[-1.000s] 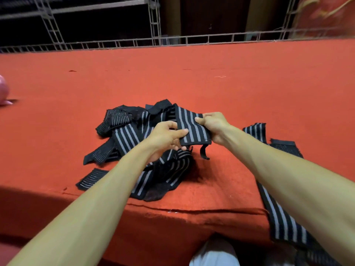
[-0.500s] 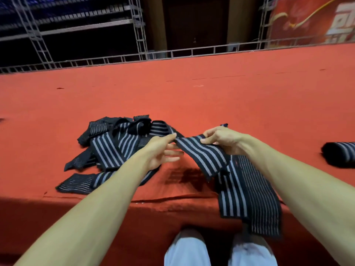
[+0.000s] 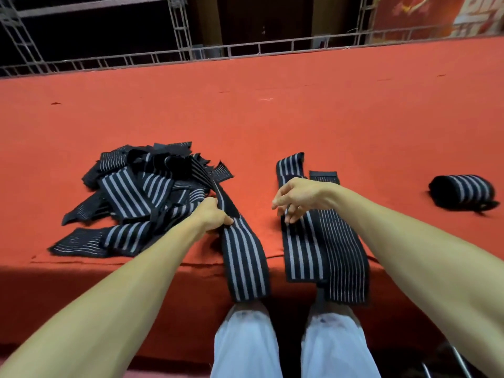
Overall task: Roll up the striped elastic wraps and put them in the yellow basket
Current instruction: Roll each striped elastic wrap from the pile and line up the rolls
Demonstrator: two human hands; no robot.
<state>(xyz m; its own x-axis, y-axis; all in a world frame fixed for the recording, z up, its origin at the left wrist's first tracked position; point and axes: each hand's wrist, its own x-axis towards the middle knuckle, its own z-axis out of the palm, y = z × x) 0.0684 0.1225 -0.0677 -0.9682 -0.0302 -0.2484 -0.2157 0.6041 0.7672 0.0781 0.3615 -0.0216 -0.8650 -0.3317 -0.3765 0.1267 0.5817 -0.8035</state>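
Observation:
A tangled pile of black wraps with grey stripes (image 3: 141, 192) lies on the red carpeted table (image 3: 272, 110). My left hand (image 3: 214, 215) grips one wrap (image 3: 245, 263) that runs out of the pile and hangs over the table's front edge. My right hand (image 3: 297, 199) hovers with loosely curled fingers over two flattened wraps (image 3: 321, 241) lying side by side, which also hang over the edge; it holds nothing that I can see. One rolled wrap (image 3: 462, 190) sits at the far right. No yellow basket is in view.
A metal truss railing (image 3: 245, 50) borders the table's far edge, with dark shelving behind it. My legs in pale trousers (image 3: 286, 345) are below the front edge. A metal chair frame (image 3: 450, 361) shows at the bottom right.
My right hand has let go of the wrap that both hands held. My left hand now grips that wrap alone, hanging over the edge. The view has shifted right, showing the rolled wrap fully.

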